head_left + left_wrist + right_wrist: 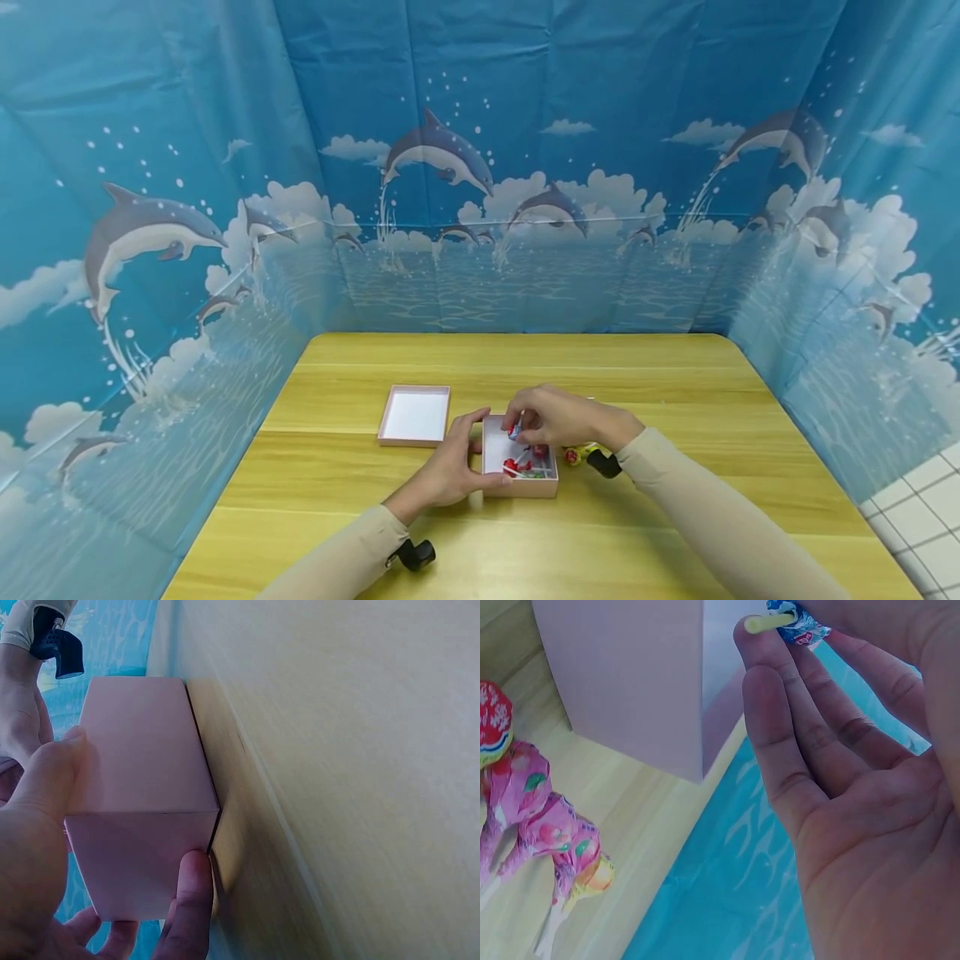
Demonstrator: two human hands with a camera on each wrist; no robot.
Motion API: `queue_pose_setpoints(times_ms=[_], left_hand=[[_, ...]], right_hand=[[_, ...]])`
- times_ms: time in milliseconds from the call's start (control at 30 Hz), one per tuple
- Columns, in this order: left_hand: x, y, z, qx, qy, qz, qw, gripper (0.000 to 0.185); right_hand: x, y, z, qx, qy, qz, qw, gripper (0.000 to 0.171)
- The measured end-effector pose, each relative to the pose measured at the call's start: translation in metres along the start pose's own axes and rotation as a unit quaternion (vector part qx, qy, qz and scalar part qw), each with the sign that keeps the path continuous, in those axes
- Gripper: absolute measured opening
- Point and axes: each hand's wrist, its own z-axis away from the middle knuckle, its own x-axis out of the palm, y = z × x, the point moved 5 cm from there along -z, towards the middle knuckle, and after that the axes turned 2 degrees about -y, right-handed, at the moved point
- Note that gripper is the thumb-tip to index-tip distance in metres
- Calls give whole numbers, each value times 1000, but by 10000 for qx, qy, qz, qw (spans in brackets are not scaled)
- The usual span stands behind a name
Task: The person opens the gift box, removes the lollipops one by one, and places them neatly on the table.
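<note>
My left hand (448, 468) grips a pink cardboard box (520, 492) at its left side, thumb along the near wall and fingers spread over the left wall. Over the box's open top, my right hand (558, 415) pinches a lollipop (802, 622) in a blue wrapper, its short yellow stick showing. Inside the box lie several lollipops, among them a red-wrapped one (511, 465), with white sticks toward the near end. Several pink-wrapped lollipops (525, 784) lie in a row on the table beside the box's right wall, under my right wrist.
A shallow pink lid (414, 415) with a white inside lies left of the box. The wood-patterned table (315, 500) meets a blue dolphin-print curtain (525, 283) at its back and sides. Each wrist carries a small black camera (417, 555).
</note>
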Motion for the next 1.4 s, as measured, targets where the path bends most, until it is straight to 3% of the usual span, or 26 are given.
queue_pose_setpoints(times_ms=[900,1400], left_hand=[[0,-2,-1,71,41,124,9999,112],[0,-2,0,4,70,140,9999,112]], right_hand=[[-26,15,19,-135,432,197,9988,20],[-44,40,36,159,742,385,9964,19]])
